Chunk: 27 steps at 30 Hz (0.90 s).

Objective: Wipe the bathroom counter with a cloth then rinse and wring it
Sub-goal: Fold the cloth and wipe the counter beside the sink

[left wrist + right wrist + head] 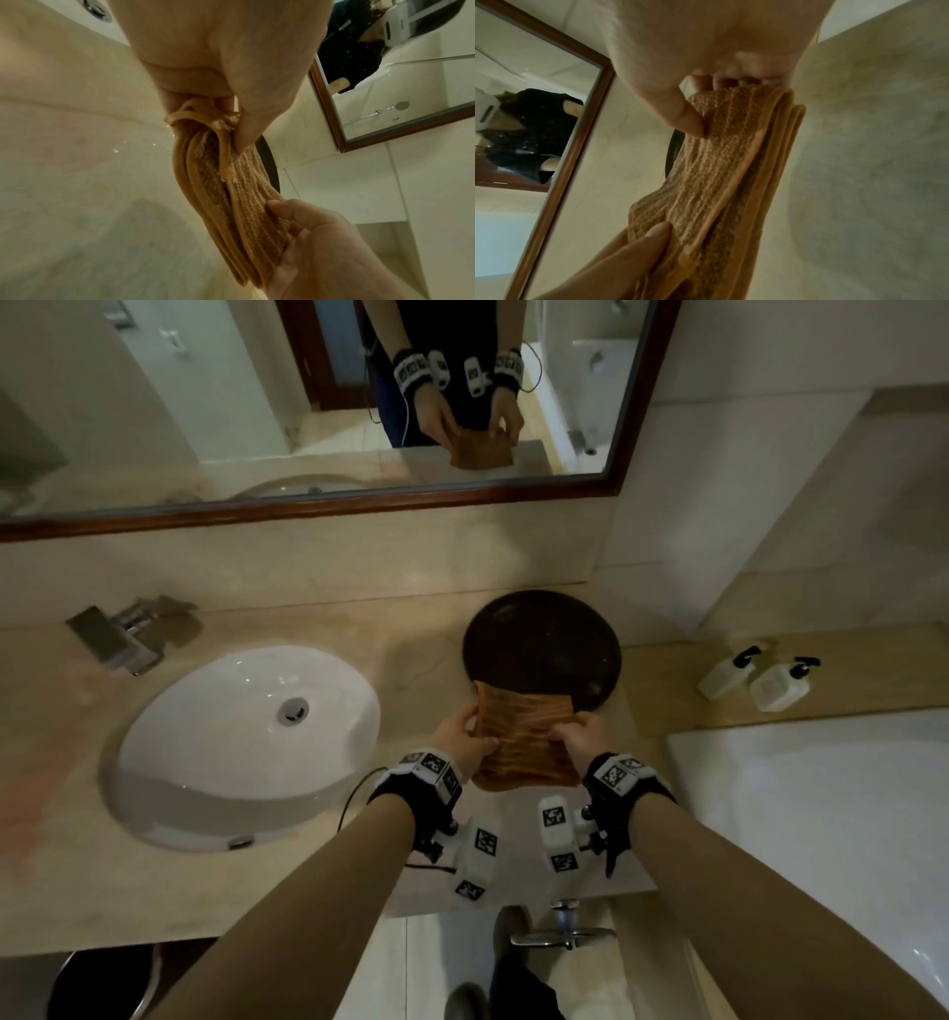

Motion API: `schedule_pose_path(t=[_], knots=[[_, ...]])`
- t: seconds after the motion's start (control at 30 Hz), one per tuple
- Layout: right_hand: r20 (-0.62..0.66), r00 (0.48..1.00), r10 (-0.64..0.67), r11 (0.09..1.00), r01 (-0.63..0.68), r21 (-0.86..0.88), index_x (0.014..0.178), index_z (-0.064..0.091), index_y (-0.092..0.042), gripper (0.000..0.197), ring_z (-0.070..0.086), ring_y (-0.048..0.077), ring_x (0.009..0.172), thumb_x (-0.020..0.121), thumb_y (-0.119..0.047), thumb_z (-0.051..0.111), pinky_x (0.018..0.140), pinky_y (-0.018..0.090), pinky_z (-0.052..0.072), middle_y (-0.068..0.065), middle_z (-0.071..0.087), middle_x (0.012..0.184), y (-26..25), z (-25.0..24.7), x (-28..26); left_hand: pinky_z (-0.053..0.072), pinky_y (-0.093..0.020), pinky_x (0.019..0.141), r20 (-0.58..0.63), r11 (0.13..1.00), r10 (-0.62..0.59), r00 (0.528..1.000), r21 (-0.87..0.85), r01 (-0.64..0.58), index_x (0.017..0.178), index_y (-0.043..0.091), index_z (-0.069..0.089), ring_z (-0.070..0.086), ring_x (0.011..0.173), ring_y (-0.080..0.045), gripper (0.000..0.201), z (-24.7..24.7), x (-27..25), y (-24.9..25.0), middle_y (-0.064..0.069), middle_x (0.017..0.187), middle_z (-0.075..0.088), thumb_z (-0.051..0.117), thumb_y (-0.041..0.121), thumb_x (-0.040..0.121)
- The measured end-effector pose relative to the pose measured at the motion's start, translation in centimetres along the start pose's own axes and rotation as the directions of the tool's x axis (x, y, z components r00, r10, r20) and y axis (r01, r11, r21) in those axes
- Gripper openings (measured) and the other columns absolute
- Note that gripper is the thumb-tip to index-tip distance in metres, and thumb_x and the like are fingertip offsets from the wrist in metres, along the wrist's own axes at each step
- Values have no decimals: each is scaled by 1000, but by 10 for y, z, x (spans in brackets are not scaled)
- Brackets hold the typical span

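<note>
A folded orange-brown ribbed cloth point(524, 737) hangs in the air over the beige counter point(411, 649), right of the sink. My left hand point(472, 731) pinches its left edge and my right hand point(571, 732) pinches its right edge. In the left wrist view my left hand point(231, 123) grips the bunched layers of the cloth point(231, 194) between thumb and fingers, with the right hand point(308, 243) holding the far end. The right wrist view has my right hand point(700, 113) pinching the cloth point(718, 172), and the left hand's thumb point(652, 237) presses its other end.
A white oval sink point(246, 742) with a chrome faucet point(118, 639) lies to the left. Just behind the cloth is a dark round tray point(542, 639). Two white pump bottles point(760, 680) lie on a ledge by the bathtub point(821, 814) at the right. A framed mirror point(359, 500) hangs above.
</note>
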State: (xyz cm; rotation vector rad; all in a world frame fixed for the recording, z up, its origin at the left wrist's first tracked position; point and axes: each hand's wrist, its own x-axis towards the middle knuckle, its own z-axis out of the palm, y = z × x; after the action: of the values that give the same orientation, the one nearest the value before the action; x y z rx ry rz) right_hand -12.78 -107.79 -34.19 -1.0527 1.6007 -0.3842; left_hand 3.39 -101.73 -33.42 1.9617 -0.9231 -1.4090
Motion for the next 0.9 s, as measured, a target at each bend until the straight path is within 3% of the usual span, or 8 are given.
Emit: schedule_pose_path(t=[0.07,0.2,0.4,0.5,0.63,0.7,0.83,0.9], knots=[[-18,999,34,999,-33,38,104,61,-5,20,61,36,94,84,-5,61,90,46,50,19,64,97,13,4,-19,55,-42,83,31,999,-1,1000,-36,2,142,30,35,64,99,-30,65,5,-9,-15,-14,119,64,63,13,86],[-46,996,70,997,-69,19,124,52,-2,37,56,32,94,87,-1,56,87,41,47,15,58,99,47,9,-37,57,-34,69,65,996,38,997,-81,-33,140,27,38,65,90,-24,62,19,-23,-40,-14,114,65,61,5,86],[-135,987,-90,978,62,-197,126,46,-13,51,56,32,109,77,-15,61,97,44,46,11,56,120,93,9,-34,58,-42,76,76,978,32,997,-209,-16,140,23,36,68,83,-26,62,46,-30,-74,-11,96,67,57,-1,87],[-33,953,-302,785,229,-575,142,34,-18,78,39,30,128,69,-26,62,108,41,35,9,31,143,110,8,-38,57,-38,71,32,958,36,999,-286,-26,141,21,35,65,77,-24,63,55,-32,-84,-11,91,64,54,-7,87],[397,825,-403,434,554,-711,153,0,-10,105,-3,24,148,72,-40,58,121,44,6,0,-8,159,127,25,-42,57,-45,80,-20,932,33,999,-361,-38,137,21,41,67,88,-30,62,63,-35,-89,-14,96,66,54,-9,85],[440,832,-337,432,552,-713,151,-15,-12,112,-10,18,148,76,-33,66,121,38,-5,-2,-11,159,132,36,-42,56,-46,82,-16,912,29,999,-409,-33,134,22,45,67,88,-29,59,65,-37,-92,-11,93,67,54,-9,84],[389,863,-323,465,503,-729,151,-15,-15,94,-9,18,148,92,-34,55,117,35,-9,4,-13,161,134,50,-36,55,-44,87,-43,876,25,999,-480,-42,128,14,53,66,90,-29,46,68,-44,-100,-13,94,67,56,-5,86],[387,863,-324,519,504,-690,153,-4,-21,77,-7,19,148,96,-21,46,119,38,-6,4,-9,161,130,50,-34,56,-38,81,-112,885,30,993,-459,-79,120,14,58,66,84,-26,34,69,-52,-105,-11,93,68,54,-2,89]])
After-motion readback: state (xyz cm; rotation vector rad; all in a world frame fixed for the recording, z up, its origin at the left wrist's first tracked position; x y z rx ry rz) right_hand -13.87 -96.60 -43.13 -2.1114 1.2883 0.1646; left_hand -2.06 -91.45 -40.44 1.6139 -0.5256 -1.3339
